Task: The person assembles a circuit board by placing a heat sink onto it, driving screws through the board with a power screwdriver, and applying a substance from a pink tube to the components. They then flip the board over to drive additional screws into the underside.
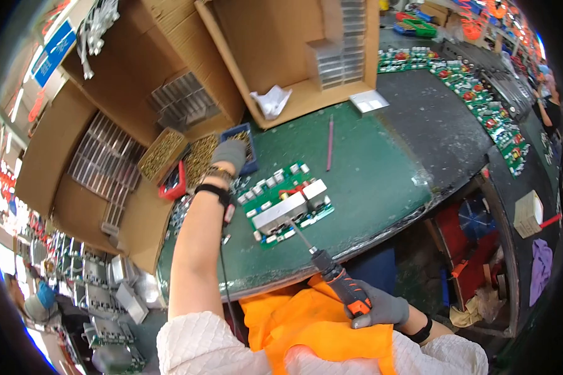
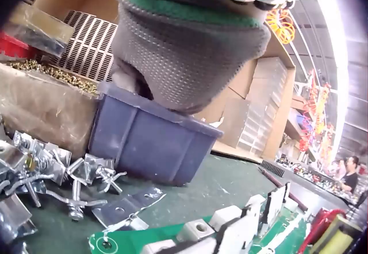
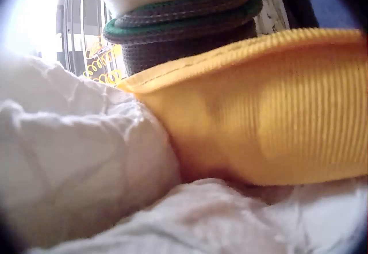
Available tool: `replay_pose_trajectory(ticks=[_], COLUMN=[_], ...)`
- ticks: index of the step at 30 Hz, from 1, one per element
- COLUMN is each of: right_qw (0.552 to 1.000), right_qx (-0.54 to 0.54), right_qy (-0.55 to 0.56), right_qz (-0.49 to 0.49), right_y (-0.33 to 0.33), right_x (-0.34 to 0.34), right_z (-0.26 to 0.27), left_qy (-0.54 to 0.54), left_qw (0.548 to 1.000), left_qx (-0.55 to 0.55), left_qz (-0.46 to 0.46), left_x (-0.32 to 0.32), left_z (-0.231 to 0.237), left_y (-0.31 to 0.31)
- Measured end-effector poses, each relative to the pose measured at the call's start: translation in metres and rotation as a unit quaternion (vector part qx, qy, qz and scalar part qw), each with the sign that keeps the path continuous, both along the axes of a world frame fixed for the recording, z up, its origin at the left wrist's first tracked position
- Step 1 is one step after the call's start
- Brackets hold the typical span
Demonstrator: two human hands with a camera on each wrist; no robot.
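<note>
My gloved left hand reaches down into a small blue bin of screws; its fingers are hidden behind the bin's wall. In my gloved right hand I grip a black and orange electric screwdriver, low in front of the orange apron. The screwdriver's bit points at a green circuit board on the bench, and overlaps the board's edge in the head view. A long metal heat sink sits on that board. Only the right glove's cuff shows in the right wrist view, above the apron.
Loose metal clips with screws lie beside the blue bin. A cardboard tray of brass screws and a red bin stand to the left. Cardboard boxes line the back. A purple stick lies right of the board.
</note>
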State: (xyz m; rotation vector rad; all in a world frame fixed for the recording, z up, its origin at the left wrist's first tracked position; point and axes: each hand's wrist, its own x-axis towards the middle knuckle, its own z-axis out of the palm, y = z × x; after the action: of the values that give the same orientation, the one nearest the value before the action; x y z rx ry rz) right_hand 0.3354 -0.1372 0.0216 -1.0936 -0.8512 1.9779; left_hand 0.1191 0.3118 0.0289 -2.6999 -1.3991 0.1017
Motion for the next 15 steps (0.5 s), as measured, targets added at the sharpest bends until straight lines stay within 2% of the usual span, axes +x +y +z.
replay_pose_trajectory(ticks=[1, 3, 4, 5, 7, 8, 11, 13, 15], right_qw=[1.0, 0.997, 0.994, 0.994, 0.996, 0.996, 0.995, 0.996, 0.996], right_qx=[0.006, 0.055, 0.056, 0.061, 0.036, 0.028, 0.071, 0.076, 0.086], right_qy=[-0.009, -0.036, -0.07, -0.079, -0.044, -0.039, -0.038, -0.023, -0.01], right_qz=[-0.016, 0.036, 0.066, 0.047, 0.073, 0.081, 0.057, 0.047, 0.034], right_y=[-0.001, -0.002, -0.001, 0.0, 0.003, 0.003, 0.001, 0.003, 0.005], right_x=[0.001, 0.005, 0.007, 0.008, 0.007, 0.006, 0.003, 0.0, -0.002], right_z=[-0.006, -0.023, -0.025, -0.019, -0.005, -0.005, -0.015, -0.005, -0.005], left_qy=[-0.004, -0.03, -0.045, -0.058, -0.142, -0.145, -0.164, -0.196, -0.198], left_qw=[1.0, 0.999, 0.999, 0.998, 0.989, 0.989, 0.982, 0.971, 0.97], left_qx=[0.015, 0.02, 0.01, -0.003, 0.023, 0.026, -0.003, -0.015, -0.001], left_qz=[-0.009, -0.021, 0.008, 0.04, 0.034, 0.028, 0.09, 0.136, 0.143], left_x=[-0.001, -0.003, 0.001, 0.002, -0.01, -0.011, -0.021, -0.019, -0.02], left_z=[0.002, 0.003, 0.015, 0.024, 0.014, 0.011, 0.011, 0.023, 0.032], left_y=[-0.005, -0.007, -0.016, -0.024, -0.02, -0.016, -0.016, -0.026, -0.031])
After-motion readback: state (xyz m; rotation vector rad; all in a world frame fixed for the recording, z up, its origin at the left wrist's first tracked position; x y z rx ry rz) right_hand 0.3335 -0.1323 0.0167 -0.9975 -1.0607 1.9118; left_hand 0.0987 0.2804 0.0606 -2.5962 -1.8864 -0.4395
